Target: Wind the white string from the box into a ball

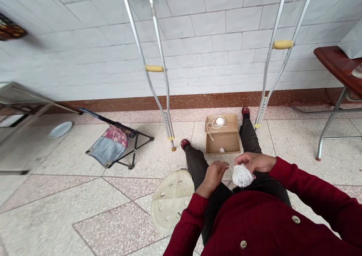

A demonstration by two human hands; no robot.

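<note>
My right hand [252, 162] holds a ball of white cord [242, 175] above my lap, its fingers round the top and far side. Pinched in the fingers of my left hand [215, 173] is a strand of the cord, which runs a short way to the ball. Beyond my hands, an open cardboard box [223, 141] lies on the floor between my feet. On its raised lid sits a second white ball [220, 121] with loose loops of cord around it. A small white piece [222, 150] lies inside the box, near its front wall.
Crutches [169, 126] lean on the tiled wall left of the box, and more crutches [262, 109] on the right. A folding stool [110, 146] stands at the left. A round pale lid-like disc [169, 203] is beside my left leg. At far right is a red-brown chair [338, 67].
</note>
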